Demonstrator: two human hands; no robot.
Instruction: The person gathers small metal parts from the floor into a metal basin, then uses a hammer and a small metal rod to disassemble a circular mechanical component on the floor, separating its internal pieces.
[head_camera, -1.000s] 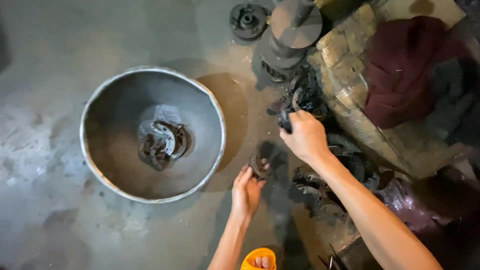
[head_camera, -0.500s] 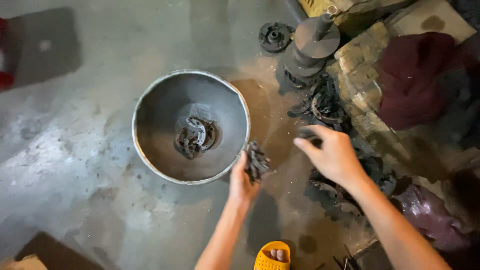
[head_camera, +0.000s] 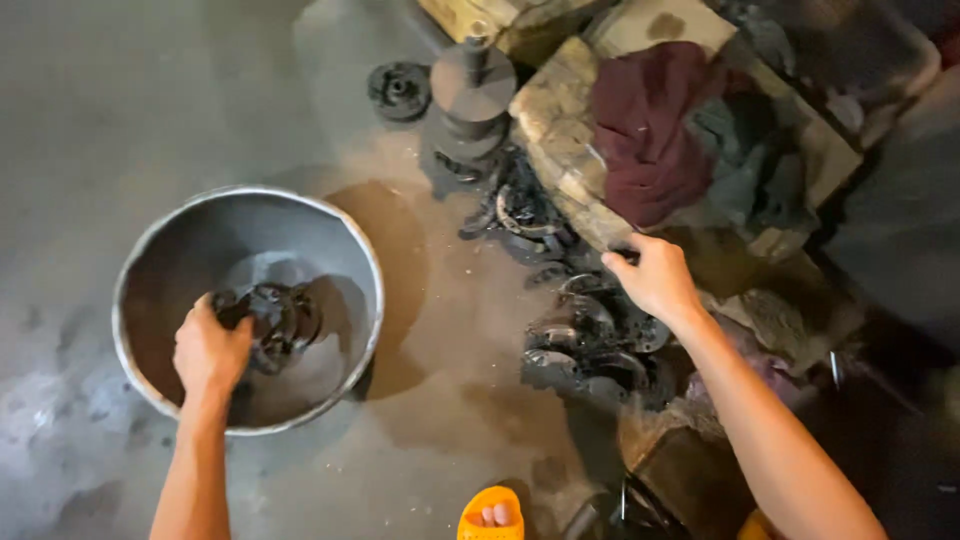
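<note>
Now left hand (head_camera: 210, 350) in basin (head_camera: 345, 240), right hand (head_camera: 655, 278) over parts (head_camera: 590, 340).

Likely workshop, greasy metal parts (head_camera: 590, 340), concrete floor (head_camera: 130, 110)

Both bare forearms reach forward from the bottom of the view, spread well apart. The left hand (head_camera: 210, 350) is at the lower left, back of the hand up, fingers curled downward and closed. The right arm stretches diagonally up from the lower right; the right hand (head_camera: 655, 278) is palm down, fingers bent forward, their tips hidden. A toe shows in an orange sandal (head_camera: 490, 515) below.
</note>
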